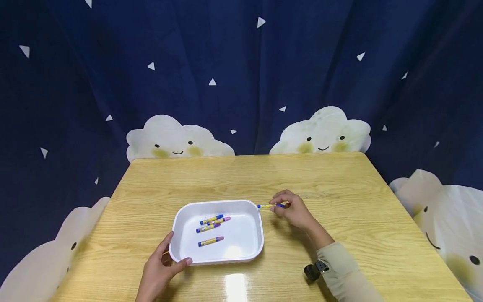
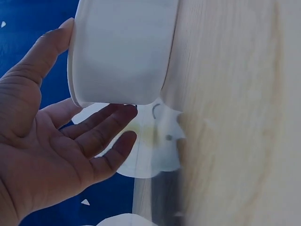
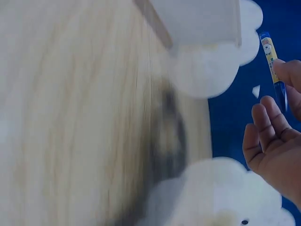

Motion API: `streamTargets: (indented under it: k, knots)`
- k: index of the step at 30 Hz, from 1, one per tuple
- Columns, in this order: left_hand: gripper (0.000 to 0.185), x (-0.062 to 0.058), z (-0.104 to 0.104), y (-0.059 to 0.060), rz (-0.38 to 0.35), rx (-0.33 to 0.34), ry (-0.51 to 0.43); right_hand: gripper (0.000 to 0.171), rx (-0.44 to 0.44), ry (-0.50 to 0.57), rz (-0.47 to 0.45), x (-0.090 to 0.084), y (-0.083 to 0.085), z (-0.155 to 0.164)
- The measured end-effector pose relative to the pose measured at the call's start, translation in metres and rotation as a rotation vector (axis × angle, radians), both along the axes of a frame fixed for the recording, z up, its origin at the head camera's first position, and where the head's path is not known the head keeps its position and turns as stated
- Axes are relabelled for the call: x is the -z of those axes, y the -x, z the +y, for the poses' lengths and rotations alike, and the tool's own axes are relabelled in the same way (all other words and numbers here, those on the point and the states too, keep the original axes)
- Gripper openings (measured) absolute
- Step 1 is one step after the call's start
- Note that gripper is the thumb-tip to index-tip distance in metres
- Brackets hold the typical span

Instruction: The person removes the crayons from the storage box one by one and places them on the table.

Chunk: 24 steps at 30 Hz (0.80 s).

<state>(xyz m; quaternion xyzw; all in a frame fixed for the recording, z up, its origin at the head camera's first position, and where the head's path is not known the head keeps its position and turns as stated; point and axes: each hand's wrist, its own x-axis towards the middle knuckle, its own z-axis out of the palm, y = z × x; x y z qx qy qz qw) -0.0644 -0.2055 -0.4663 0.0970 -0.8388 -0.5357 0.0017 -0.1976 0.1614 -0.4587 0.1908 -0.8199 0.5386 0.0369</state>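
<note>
A white tray (image 1: 241, 247) stands on the table, with several crayons (image 1: 210, 241) in yellow wrappers lying in its left half. My left hand (image 1: 158, 264) holds the tray's near left corner, thumb on the near rim and fingers along the left side. The left wrist view shows that hand (image 2: 70, 136) against the tray's wall (image 2: 122, 52). Just beyond the tray's right rim, my right hand (image 1: 292, 209) pinches a blue crayon (image 1: 265, 206) held level. In the right wrist view, thumb and fingers of this hand (image 3: 277, 127) grip the crayon (image 3: 269, 52) by its blue-tipped end.
The wooden table (image 1: 320, 176) reaches back to a dark blue curtain (image 1: 241, 63) printed with white triangles and smiling clouds. A watch-like strap with a black device (image 1: 315, 269) is on the right wrist, below a light sleeve (image 1: 347, 272).
</note>
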Motion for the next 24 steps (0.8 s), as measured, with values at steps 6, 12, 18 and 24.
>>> streamTargets:
  k: [6,12,18,24]
  knots:
    - [0.098,0.0,0.0,0.003,-0.001,0.009,0.021,0.006,0.066,-0.073,0.011,0.011,0.017,0.013]
    - [0.099,-0.002,0.0,0.005,-0.051,-0.014,-0.044,0.008,0.137,-0.101,-0.029,0.026,0.035,0.022]
    - [0.097,-0.003,-0.002,0.003,-0.05,-0.028,-0.094,0.011,0.163,-0.123,-0.032,0.038,0.052,0.024]
    - [0.095,-0.001,-0.002,0.004,-0.027,-0.028,-0.117,0.012,0.189,-0.159,-0.043,0.047,0.067,0.024]
